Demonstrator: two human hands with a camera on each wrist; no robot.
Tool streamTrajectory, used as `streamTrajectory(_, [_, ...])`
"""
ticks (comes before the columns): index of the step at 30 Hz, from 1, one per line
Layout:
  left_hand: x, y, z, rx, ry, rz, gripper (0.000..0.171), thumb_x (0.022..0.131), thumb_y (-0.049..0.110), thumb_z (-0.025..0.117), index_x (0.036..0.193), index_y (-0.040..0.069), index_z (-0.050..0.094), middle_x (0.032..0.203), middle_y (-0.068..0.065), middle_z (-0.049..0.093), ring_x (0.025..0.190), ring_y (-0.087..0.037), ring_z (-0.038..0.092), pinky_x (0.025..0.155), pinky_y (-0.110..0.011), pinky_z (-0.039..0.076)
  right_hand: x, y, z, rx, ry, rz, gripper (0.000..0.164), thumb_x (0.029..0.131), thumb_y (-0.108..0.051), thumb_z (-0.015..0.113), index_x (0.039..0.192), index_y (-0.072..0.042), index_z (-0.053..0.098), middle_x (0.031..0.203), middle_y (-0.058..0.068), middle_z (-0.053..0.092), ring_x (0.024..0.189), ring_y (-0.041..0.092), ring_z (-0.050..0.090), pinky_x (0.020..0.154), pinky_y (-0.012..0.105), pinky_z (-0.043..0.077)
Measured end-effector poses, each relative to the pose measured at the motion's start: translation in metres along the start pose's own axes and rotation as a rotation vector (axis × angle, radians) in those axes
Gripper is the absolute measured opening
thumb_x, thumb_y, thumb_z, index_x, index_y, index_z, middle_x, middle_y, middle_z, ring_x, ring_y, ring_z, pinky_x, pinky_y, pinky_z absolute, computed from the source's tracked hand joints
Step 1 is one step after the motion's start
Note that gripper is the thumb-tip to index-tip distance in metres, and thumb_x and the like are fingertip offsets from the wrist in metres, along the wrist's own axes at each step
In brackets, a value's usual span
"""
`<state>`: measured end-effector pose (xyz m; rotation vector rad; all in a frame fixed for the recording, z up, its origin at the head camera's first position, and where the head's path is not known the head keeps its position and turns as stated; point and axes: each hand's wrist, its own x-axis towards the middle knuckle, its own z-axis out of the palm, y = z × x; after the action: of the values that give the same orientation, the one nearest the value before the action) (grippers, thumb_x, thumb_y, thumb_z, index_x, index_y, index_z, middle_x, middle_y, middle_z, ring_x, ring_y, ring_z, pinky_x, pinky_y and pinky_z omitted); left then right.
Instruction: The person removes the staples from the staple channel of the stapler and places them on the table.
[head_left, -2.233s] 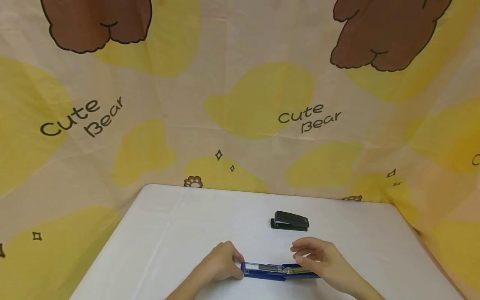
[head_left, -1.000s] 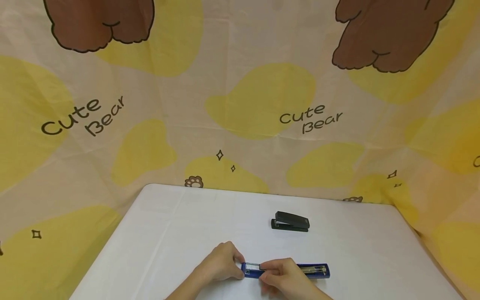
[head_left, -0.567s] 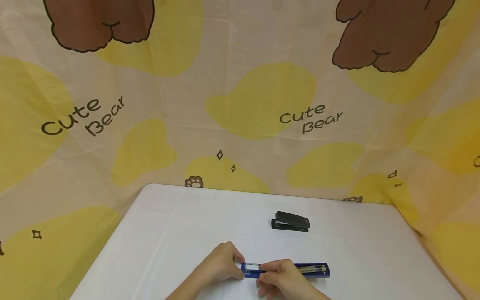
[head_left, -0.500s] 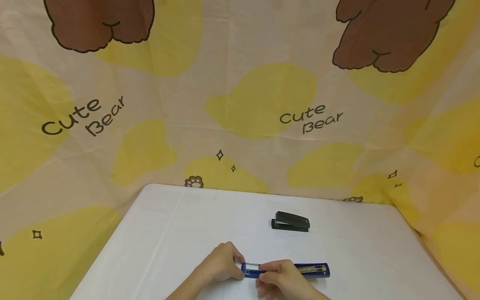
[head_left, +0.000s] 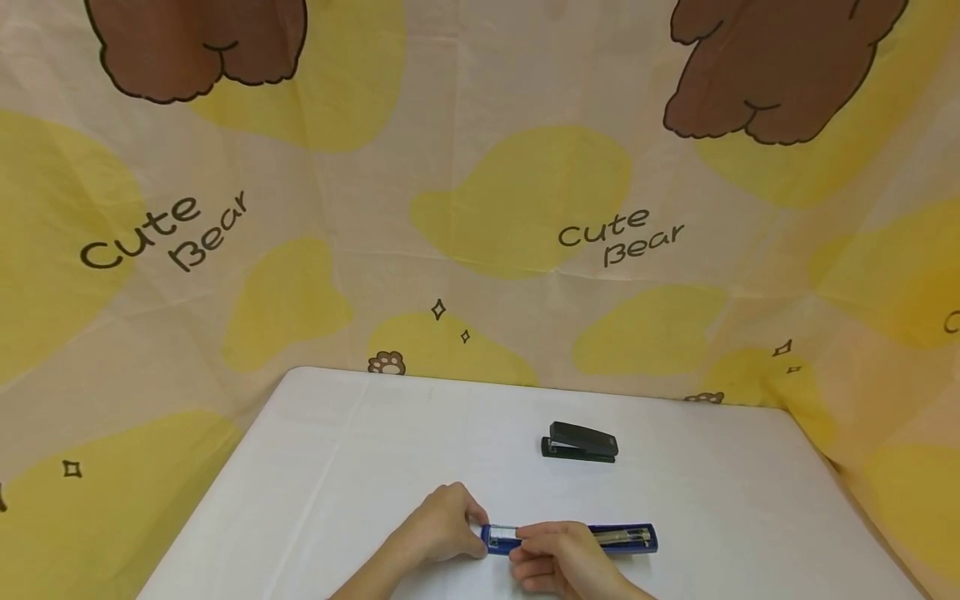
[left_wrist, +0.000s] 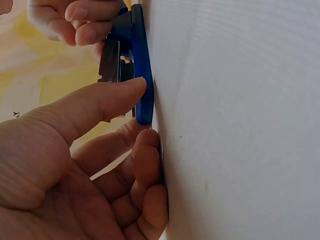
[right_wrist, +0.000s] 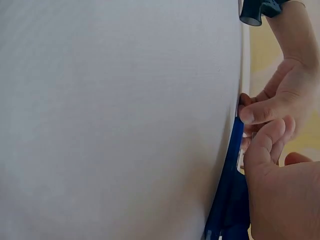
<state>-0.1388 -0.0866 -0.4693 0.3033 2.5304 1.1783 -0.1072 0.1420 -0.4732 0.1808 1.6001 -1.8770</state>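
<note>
In the head view, the right hand (head_left: 562, 554) has come in to the middle of the blue stapler (head_left: 624, 538), opened out on the white table (head_left: 375, 442), and pinches a hidden part there, so the work looks two-handed now. The left wrist view shows the left hand (left_wrist: 75, 192) gripping one end between bent fingers and thumb; the right wrist view, curled right fingers (right_wrist: 262, 145) alongside.
</note>
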Motion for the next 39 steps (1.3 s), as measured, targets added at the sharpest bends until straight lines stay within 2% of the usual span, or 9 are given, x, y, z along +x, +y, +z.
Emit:
streamTrajectory(9, [0.001, 0.0, -0.002, 0.008, 0.001, 0.009, 0.033, 0.061, 0.004, 0.086, 0.094, 0.002, 0.081, 0.071, 0.003, 0.061, 0.063, -0.017, 0.049, 0.054, -0.028, 0.036, 0.004, 0.002, 0.01, 0.018, 0.095, -0.032, 0.024, 0.101, -0.005, 0.061, 0.119, 0.01, 0.064, 0.092, 0.008, 0.077, 0.078, 0.013, 0.075, 0.074, 0.028, 0.06])
streamTrajectory(15, [0.002, 0.001, -0.002, -0.004, -0.009, -0.002, 0.032, 0.063, 0.004, 0.088, 0.094, 0.002, 0.08, 0.073, -0.001, 0.063, 0.065, -0.018, 0.051, 0.057, -0.03, 0.038, 0.007, 0.006, 0.016, 0.011, 0.125, -0.06, 0.018, 0.1, -0.007, 0.063, 0.111, 0.006, 0.067, 0.087, 0.005, 0.077, 0.074, 0.012, 0.075, 0.07, 0.026, 0.06])
streamTrajectory(23, [0.002, 0.002, -0.002, 0.002, -0.018, -0.014, 0.034, 0.064, 0.006, 0.087, 0.096, 0.002, 0.08, 0.075, -0.001, 0.063, 0.067, -0.019, 0.051, 0.056, -0.03, 0.036, 0.011, 0.006, 0.02, -0.01, 0.17, -0.062, 0.017, 0.099, -0.009, 0.065, 0.108, 0.005, 0.07, 0.084, 0.004, 0.077, 0.071, 0.012, 0.074, 0.066, 0.025, 0.059])
streamTrajectory(28, [0.002, 0.001, -0.002, 0.008, -0.015, -0.019, 0.033, 0.064, 0.006, 0.088, 0.096, 0.003, 0.08, 0.085, -0.002, 0.068, 0.07, -0.02, 0.053, 0.06, -0.033, 0.041, 0.014, 0.007, 0.021, -0.023, 0.189, -0.053, 0.018, 0.099, -0.01, 0.066, 0.107, 0.005, 0.072, 0.083, 0.004, 0.077, 0.069, 0.011, 0.073, 0.064, 0.024, 0.058])
streamTrajectory(34, [0.001, -0.001, 0.0, 0.0, -0.016, -0.017, 0.033, 0.064, 0.005, 0.087, 0.096, 0.002, 0.08, 0.087, -0.004, 0.069, 0.07, -0.02, 0.051, 0.059, -0.032, 0.039, 0.013, 0.006, 0.02, -0.068, 0.202, -0.047, 0.016, 0.098, -0.011, 0.068, 0.105, 0.003, 0.073, 0.081, 0.003, 0.077, 0.068, 0.011, 0.072, 0.062, 0.024, 0.057])
streamTrajectory(39, [0.001, -0.001, -0.001, 0.009, -0.014, -0.01, 0.033, 0.065, 0.004, 0.087, 0.097, 0.003, 0.08, 0.087, -0.004, 0.069, 0.071, -0.021, 0.052, 0.061, -0.032, 0.04, 0.007, -0.003, 0.017, -0.099, 0.197, -0.053, 0.02, 0.098, -0.013, 0.068, 0.108, 0.002, 0.074, 0.083, 0.001, 0.076, 0.067, 0.009, 0.07, 0.062, 0.023, 0.056])
